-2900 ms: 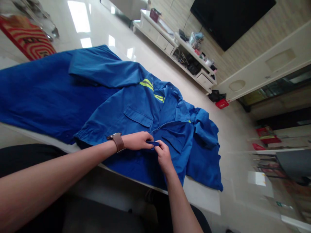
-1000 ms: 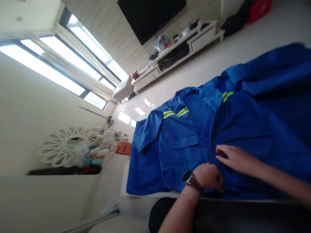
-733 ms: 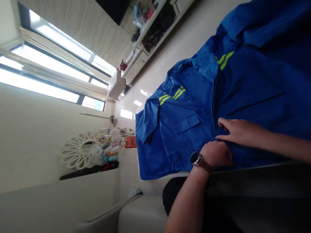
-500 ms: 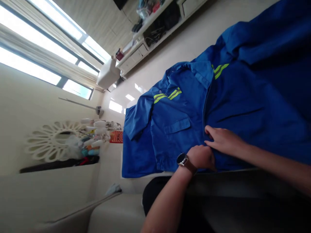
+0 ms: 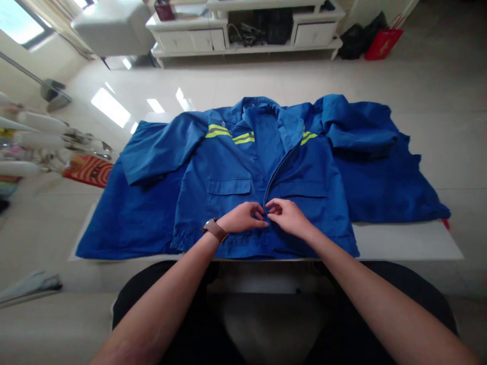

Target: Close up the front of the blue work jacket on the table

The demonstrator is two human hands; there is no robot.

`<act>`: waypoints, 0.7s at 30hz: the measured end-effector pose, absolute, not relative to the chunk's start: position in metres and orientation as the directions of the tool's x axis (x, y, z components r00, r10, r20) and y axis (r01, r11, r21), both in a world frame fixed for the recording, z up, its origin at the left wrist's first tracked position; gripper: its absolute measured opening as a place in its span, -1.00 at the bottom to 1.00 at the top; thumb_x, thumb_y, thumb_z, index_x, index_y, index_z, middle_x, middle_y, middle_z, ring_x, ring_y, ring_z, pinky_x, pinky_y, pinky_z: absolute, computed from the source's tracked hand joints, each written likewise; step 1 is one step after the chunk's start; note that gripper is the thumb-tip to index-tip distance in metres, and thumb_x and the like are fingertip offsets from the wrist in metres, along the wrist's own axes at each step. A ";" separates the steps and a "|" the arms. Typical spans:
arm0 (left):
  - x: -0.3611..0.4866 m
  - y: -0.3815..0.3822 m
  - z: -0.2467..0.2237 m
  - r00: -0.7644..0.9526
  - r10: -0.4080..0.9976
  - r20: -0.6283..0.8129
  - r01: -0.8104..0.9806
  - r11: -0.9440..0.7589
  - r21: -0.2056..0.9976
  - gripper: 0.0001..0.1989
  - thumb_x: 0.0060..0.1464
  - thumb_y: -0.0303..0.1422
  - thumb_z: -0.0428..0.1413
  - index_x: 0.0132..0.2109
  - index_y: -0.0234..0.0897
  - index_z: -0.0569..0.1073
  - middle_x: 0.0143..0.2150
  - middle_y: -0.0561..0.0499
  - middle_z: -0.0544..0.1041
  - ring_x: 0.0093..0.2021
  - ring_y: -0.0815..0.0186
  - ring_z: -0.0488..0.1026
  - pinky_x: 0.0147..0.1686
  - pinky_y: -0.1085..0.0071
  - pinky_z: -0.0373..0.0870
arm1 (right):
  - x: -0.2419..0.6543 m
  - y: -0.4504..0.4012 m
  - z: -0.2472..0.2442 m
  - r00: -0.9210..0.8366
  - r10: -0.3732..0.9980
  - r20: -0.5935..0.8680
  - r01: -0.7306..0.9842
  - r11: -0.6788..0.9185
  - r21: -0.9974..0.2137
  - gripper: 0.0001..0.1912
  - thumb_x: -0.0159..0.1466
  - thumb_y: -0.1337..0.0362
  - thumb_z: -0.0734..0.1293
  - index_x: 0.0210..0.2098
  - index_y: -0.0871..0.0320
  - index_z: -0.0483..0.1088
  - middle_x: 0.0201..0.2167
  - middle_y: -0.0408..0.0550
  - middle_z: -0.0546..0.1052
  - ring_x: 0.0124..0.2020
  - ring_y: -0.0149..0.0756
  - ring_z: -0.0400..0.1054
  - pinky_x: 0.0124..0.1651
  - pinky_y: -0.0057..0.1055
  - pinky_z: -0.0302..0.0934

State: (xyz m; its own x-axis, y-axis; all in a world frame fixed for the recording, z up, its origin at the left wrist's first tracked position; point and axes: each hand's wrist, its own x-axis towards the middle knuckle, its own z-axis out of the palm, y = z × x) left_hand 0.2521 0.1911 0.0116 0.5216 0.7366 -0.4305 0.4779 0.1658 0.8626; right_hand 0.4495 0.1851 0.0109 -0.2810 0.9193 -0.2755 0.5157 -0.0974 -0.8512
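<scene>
A blue work jacket [image 5: 228, 167] with yellow-and-grey stripes lies face up, its collar away from me and its front partly apart. Near the lower end of the front opening, my left hand [image 5: 245, 217] has thumb and fingers curled in at the edge. It wears a watch with a brown strap. Facing it, my right hand [image 5: 288, 217] pinches the same front edge of the jacket from the other flap. The fingertips of both hands almost meet there, and they cover the bit of fabric between them.
Beneath the jacket, a blue cloth [image 5: 152, 223] covers much of a white table [image 5: 403, 241]. Beyond stand a white TV cabinet [image 5: 182, 40], a pale stool [image 5: 114, 28] and a red bag [image 5: 384, 43]. A patterned red bag [image 5: 89, 170] is at the left.
The head view has turned level and now faces the jacket squarely. My left hand has risen from the hem to the front edge, opposite my right hand.
</scene>
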 end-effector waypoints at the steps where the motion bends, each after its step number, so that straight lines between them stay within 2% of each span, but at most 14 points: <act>1: 0.257 0.189 0.010 0.514 0.743 -0.428 0.426 0.212 0.879 -0.61 0.00 -0.20 0.30 -0.10 -0.35 0.47 -0.29 -0.05 0.62 -0.41 0.38 0.52 -0.45 0.51 0.42 | 0.450 0.186 0.012 -0.272 0.919 -0.284 0.506 -0.114 -0.855 -0.74 0.09 0.47 0.33 -0.22 0.19 0.50 -0.42 -0.09 0.58 -0.38 -0.34 0.45 -0.28 -0.45 0.26; 4: 0.272 0.184 0.012 0.482 0.762 -0.433 0.282 0.333 0.900 -0.70 0.03 -0.27 0.28 -0.17 -0.35 0.41 -0.40 0.03 0.55 -0.46 0.42 0.48 -0.47 0.52 0.44 | 0.452 0.186 0.020 -0.202 0.939 -0.278 0.513 -0.141 -0.847 -0.74 0.03 0.45 0.31 -0.27 0.18 0.48 -0.48 -0.13 0.55 -0.45 -0.35 0.42 -0.36 -0.47 0.22; 7: 0.279 0.185 0.018 0.511 0.745 -0.429 0.191 0.388 0.902 -0.82 0.05 -0.39 0.20 -0.19 -0.36 0.41 -0.41 0.04 0.55 -0.46 0.41 0.49 -0.43 0.48 0.47 | 0.454 0.182 0.035 -0.075 0.987 -0.143 0.555 -0.078 -0.828 -0.68 -0.04 0.41 0.31 -0.25 0.11 0.36 -0.55 -0.26 0.44 -0.56 -0.41 0.31 -0.45 -0.49 0.12; 9: 0.277 0.188 0.021 0.511 0.750 -0.420 0.193 0.377 0.906 -0.88 0.06 -0.44 0.13 -0.21 -0.37 0.44 -0.37 -0.01 0.58 -0.42 0.38 0.53 -0.41 0.47 0.47 | 0.456 0.180 0.045 -0.026 0.998 -0.050 0.596 -0.025 -0.803 -0.65 -0.05 0.40 0.30 -0.23 0.07 0.29 -0.55 -0.30 0.38 -0.59 -0.43 0.25 -0.45 -0.49 0.09; 11: 0.272 0.191 0.020 0.491 0.776 -0.396 0.275 0.293 0.916 -0.88 0.04 -0.48 0.10 -0.23 -0.37 0.47 -0.35 -0.03 0.60 -0.39 0.38 0.54 -0.37 0.49 0.46 | 0.460 0.178 0.052 -0.041 0.999 -0.026 0.631 0.006 -0.776 -0.68 -0.05 0.40 0.28 -0.26 0.06 0.26 -0.53 -0.30 0.36 -0.60 -0.45 0.22 -0.45 -0.48 0.07; 13: 0.266 0.193 0.017 0.441 0.828 -0.348 0.412 0.158 0.898 -0.84 0.03 -0.49 0.11 -0.20 -0.36 0.50 -0.34 -0.02 0.60 -0.37 0.38 0.53 -0.33 0.50 0.44 | 0.464 0.177 0.053 -0.083 0.995 -0.063 0.649 0.006 -0.761 -0.76 -0.04 0.40 0.27 -0.35 0.07 0.25 -0.54 -0.29 0.36 -0.61 -0.46 0.19 -0.46 -0.47 0.05; 16: 0.264 0.189 0.010 0.356 0.903 -0.241 0.594 -0.019 0.804 -0.75 0.05 -0.44 0.15 -0.08 -0.32 0.53 -0.17 -0.04 0.60 -0.28 0.34 0.53 -0.24 0.48 0.44 | 0.469 0.178 0.048 -0.125 0.983 -0.132 0.660 -0.016 -0.751 -0.88 -0.03 0.39 0.28 -0.46 0.09 0.28 -0.59 -0.26 0.37 -0.61 -0.43 0.20 -0.46 -0.46 0.06; 19: 0.271 0.181 0.005 0.382 0.905 -0.189 0.710 -0.156 0.686 -0.65 0.14 -0.35 0.16 0.08 -0.22 0.50 0.02 -0.06 0.53 -0.16 0.28 0.54 -0.13 0.42 0.44 | 0.470 0.180 0.040 -0.134 0.980 -0.150 0.673 -0.021 -0.739 -0.91 0.00 0.36 0.32 -0.45 0.12 0.40 -0.54 -0.20 0.46 -0.54 -0.39 0.29 -0.40 -0.44 0.12; 21: 0.278 0.175 0.003 0.406 0.895 -0.188 0.766 -0.220 0.604 -0.67 0.21 -0.33 0.10 0.12 -0.19 0.47 0.04 -0.07 0.49 -0.11 0.24 0.54 -0.08 0.39 0.42 | 0.468 0.181 0.036 -0.134 0.979 -0.152 0.673 -0.022 -0.739 -0.89 0.02 0.35 0.33 -0.42 0.14 0.47 -0.51 -0.16 0.51 -0.50 -0.36 0.34 -0.36 -0.43 0.16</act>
State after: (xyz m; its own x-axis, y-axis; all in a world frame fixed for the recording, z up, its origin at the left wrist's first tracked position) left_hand 0.2784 0.1749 0.0029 0.4057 0.8945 -0.1877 0.7656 -0.2204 0.6044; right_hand 0.4684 0.1806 0.0362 -0.1343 0.9793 -0.1516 0.6734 -0.0220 -0.7389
